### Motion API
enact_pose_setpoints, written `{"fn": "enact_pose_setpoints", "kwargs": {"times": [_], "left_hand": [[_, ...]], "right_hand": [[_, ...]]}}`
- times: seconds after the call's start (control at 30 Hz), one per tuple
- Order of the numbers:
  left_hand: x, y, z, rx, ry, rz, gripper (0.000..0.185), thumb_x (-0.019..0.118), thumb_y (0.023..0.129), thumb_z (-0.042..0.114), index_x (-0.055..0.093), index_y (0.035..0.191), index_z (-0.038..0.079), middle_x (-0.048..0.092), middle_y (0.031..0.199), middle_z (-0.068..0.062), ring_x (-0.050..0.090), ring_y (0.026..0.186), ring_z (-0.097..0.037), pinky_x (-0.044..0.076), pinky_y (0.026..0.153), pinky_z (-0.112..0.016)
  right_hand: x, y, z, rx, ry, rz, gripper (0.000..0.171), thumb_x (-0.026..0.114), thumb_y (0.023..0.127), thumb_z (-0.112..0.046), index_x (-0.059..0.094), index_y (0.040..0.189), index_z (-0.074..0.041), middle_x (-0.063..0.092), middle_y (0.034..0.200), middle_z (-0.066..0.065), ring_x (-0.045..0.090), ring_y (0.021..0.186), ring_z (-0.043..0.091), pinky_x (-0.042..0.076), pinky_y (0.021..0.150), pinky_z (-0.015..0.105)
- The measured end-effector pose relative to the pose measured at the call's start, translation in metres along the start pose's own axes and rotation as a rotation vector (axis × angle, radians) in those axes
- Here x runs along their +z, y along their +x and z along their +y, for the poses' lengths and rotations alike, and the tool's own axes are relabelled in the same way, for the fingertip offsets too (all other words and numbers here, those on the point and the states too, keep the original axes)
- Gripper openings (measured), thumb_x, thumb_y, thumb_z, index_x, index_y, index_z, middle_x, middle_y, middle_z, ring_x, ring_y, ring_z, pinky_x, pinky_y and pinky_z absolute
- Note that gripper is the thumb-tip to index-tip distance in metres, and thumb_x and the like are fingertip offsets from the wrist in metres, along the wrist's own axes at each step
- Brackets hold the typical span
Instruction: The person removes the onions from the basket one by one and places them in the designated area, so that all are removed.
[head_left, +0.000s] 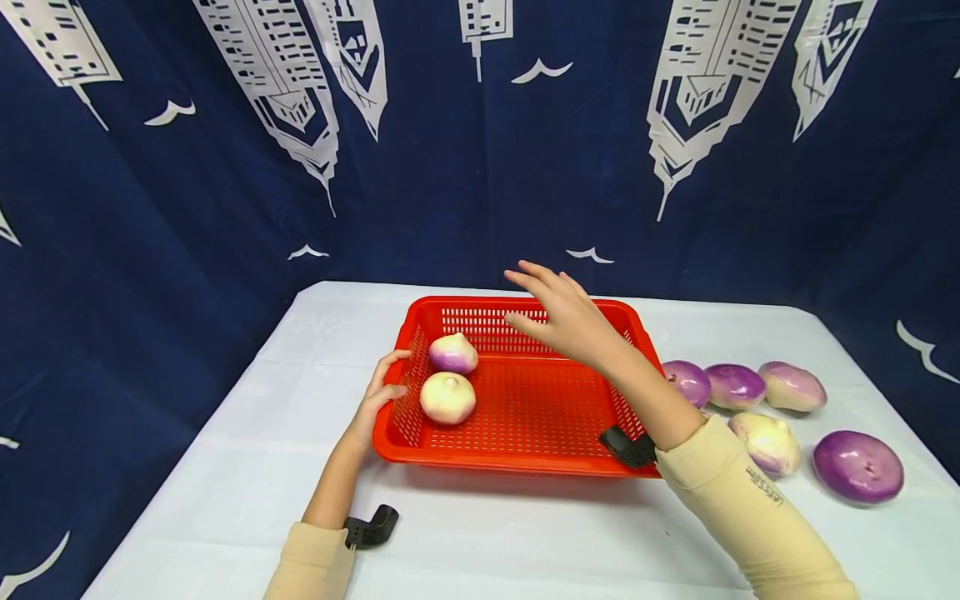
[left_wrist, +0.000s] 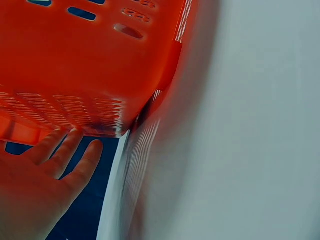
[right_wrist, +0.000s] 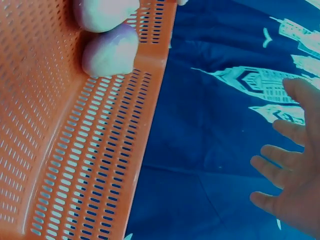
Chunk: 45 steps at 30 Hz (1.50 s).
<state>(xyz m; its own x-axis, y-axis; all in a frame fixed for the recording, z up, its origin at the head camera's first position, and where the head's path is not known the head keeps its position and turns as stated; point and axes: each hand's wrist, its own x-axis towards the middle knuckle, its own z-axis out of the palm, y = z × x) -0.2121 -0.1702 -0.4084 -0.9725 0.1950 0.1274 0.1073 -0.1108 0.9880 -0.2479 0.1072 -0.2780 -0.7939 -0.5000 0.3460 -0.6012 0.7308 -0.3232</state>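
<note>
Head view: your hands at the red basket [head_left: 525, 454]
Your left hand [head_left: 378, 400] rests relaxed against its left wall; your right hand [head_left: 566, 317] hovers spread above two turnips [head_left: 448, 397] inside

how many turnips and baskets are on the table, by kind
Round purple-and-white turnips in the basket: 2
Round purple-and-white turnips on the white table: 5
Red perforated plastic basket: 1
Total: 8
</note>
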Motion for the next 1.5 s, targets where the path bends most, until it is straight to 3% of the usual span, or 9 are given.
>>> {"fn": "enact_pose_setpoints", "kwargs": {"times": [0.57,0.83,1.5], "left_hand": [[0.001,0.001,0.001,-0.012,-0.001,-0.01,0.055,0.032,0.077,0.003,0.025,0.132,0.008,0.028,0.134,-0.013,0.032,0.118,-0.028,0.037,0.09,-0.033],[0.001,0.0,0.001,-0.003,-0.006,-0.006,0.056,0.032,0.077,0.002,0.024,0.132,0.007,0.026,0.136,-0.014,0.03,0.12,-0.029,0.035,0.092,-0.032],[0.002,-0.001,0.001,0.002,-0.006,-0.005,0.054,0.032,0.078,0.002,0.024,0.132,0.007,0.027,0.135,-0.012,0.031,0.12,-0.028,0.036,0.092,-0.031]], "right_hand": [[0.056,0.05,-0.003,0.013,0.027,-0.13,0.06,0.053,0.087,-0.04,0.035,0.139,-0.018,0.029,0.147,0.009,0.029,0.135,0.026,0.014,0.112,0.047],[0.081,0.067,-0.005,0.087,0.064,-0.196,0.065,0.053,0.085,-0.045,0.031,0.141,-0.021,0.027,0.148,0.005,0.031,0.134,0.026,0.029,0.105,0.048],[0.103,0.07,-0.006,0.129,0.143,-0.427,0.065,0.057,0.085,-0.036,0.031,0.141,-0.015,0.033,0.142,0.01,0.038,0.128,0.025,0.032,0.105,0.043]]}}
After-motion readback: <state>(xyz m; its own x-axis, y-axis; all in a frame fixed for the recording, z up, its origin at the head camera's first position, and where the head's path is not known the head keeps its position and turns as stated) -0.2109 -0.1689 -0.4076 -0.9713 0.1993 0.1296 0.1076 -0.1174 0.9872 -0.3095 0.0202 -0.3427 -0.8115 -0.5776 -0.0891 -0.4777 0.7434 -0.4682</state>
